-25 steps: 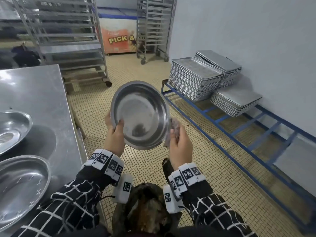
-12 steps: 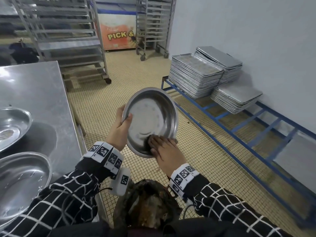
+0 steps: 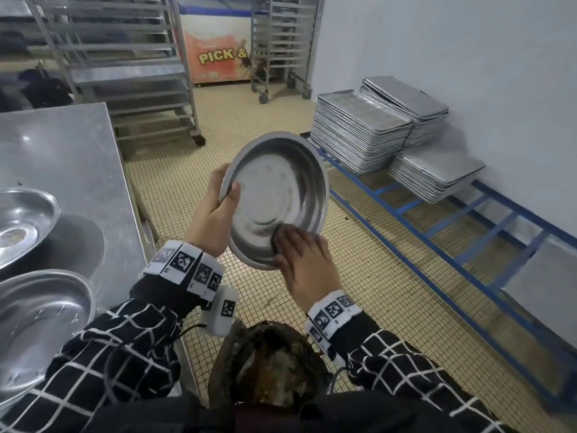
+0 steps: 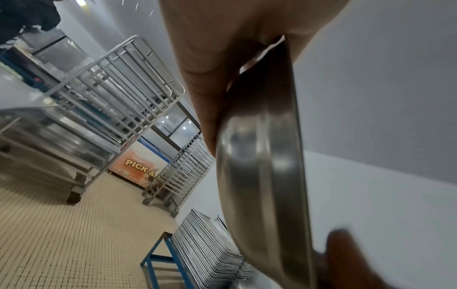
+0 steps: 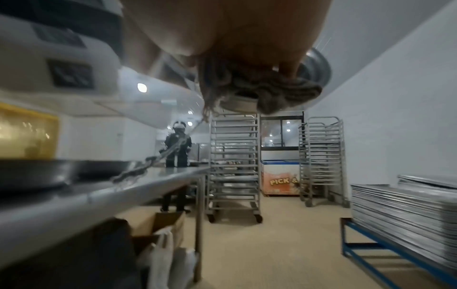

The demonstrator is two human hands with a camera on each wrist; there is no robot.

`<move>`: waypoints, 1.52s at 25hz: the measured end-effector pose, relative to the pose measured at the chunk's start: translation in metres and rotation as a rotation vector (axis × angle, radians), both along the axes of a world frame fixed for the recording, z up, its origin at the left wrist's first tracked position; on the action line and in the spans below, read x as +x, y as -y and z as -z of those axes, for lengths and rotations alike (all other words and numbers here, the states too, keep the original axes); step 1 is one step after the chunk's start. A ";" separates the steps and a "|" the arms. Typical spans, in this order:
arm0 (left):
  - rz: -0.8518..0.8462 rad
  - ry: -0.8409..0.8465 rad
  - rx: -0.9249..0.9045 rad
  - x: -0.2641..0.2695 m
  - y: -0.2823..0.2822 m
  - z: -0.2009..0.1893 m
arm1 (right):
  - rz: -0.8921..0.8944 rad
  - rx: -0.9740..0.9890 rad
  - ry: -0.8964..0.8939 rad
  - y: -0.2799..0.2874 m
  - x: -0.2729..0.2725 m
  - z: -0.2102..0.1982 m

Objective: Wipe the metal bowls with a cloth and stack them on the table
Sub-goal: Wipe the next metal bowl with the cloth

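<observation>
Left hand [image 3: 215,210] grips tilted bowl [image 3: 278,195] — right hand [image 3: 304,260] presses cloth [image 3: 279,230] inside.

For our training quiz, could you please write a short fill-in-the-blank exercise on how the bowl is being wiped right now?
1. The left hand grips the held bowl by its ____.
2. The right hand presses the cloth against the bowl's ____ surface.
3. ____ other bowls rest on the steel table.
4. The baking trays are stacked on a ____ rack.

Missing words: rim; inside; two; blue
</observation>
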State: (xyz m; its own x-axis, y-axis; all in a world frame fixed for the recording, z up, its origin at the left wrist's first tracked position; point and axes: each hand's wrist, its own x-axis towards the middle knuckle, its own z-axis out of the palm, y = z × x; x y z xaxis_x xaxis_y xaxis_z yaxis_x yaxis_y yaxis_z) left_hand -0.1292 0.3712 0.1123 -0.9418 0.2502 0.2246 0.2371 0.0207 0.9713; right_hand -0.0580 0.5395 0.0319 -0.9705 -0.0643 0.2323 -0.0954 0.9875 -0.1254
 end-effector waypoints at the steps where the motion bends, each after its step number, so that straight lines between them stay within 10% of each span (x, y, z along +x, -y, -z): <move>1: -0.005 0.016 -0.004 0.002 -0.001 0.002 | 0.067 0.051 0.034 -0.010 -0.006 0.003; 6: 0.039 0.146 -0.018 0.008 -0.005 0.011 | 0.281 -0.030 0.047 -0.039 -0.027 -0.005; 14: 0.135 0.367 -0.110 -0.006 0.016 0.019 | 0.290 -0.752 0.104 -0.061 -0.029 -0.036; 26: -0.158 0.244 0.048 0.029 -0.020 0.021 | 0.475 -1.282 -0.133 -0.012 -0.011 -0.045; 33: -0.274 0.203 0.084 0.008 -0.004 0.016 | 0.453 -1.126 -0.200 -0.007 -0.001 -0.032; 38: -0.155 0.140 -0.034 0.011 -0.008 0.015 | 0.064 -0.895 -0.036 0.025 -0.001 -0.029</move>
State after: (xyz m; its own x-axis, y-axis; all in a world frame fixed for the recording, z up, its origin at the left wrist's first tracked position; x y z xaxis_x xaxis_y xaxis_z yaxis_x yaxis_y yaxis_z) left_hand -0.1182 0.3797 0.0970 -0.9910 0.1054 0.0824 0.0910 0.0800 0.9926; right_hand -0.0595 0.5143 0.0608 -0.9572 0.2094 0.1999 -0.0624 0.5252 -0.8487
